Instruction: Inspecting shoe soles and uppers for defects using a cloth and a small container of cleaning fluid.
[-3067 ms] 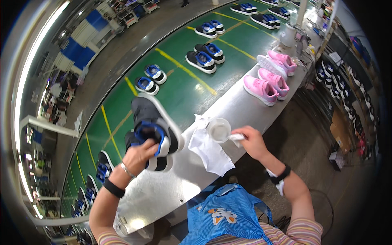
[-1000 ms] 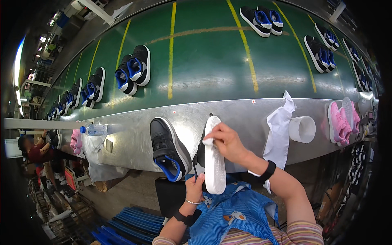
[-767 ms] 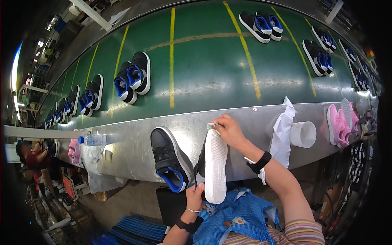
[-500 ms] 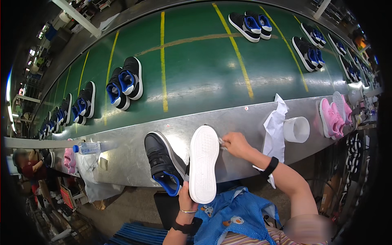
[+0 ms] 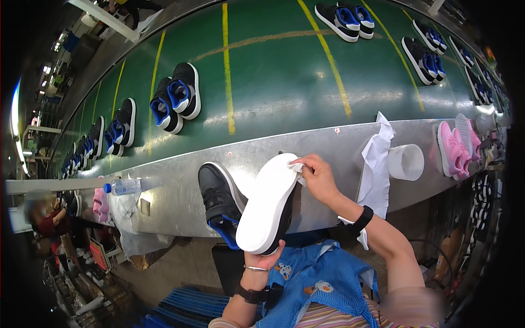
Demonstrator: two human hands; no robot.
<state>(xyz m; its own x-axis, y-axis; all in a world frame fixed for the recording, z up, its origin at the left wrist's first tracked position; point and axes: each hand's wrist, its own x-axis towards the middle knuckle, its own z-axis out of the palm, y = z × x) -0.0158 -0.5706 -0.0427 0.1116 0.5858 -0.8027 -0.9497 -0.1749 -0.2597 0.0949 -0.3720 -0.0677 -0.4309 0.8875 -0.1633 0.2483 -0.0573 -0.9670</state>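
Observation:
A black shoe with its white sole (image 5: 265, 205) turned up toward me is gripped at the heel end by my left hand (image 5: 265, 256), its toe leaning right. My right hand (image 5: 320, 179) pinches a small white cloth (image 5: 298, 168) against the toe edge of that sole. Left of it, a matching black shoe (image 5: 213, 188) with a blue lining rests upright on the metal ledge, partly covered by the held shoe. My left fingers are mostly hidden behind the shoe.
A white rag (image 5: 376, 158) and a white round tub (image 5: 406, 162) lie to the right, with pink shoes (image 5: 453, 150) beyond. Pairs of black shoes (image 5: 185, 92) stand on the green conveyor (image 5: 273, 82). A plastic bottle (image 5: 124, 187) lies left; another person (image 5: 52, 221) is farther left.
The held shoe has tilted, its toe swinging right and its heel left. My right hand has moved from beside the sole onto its toe edge with the cloth.

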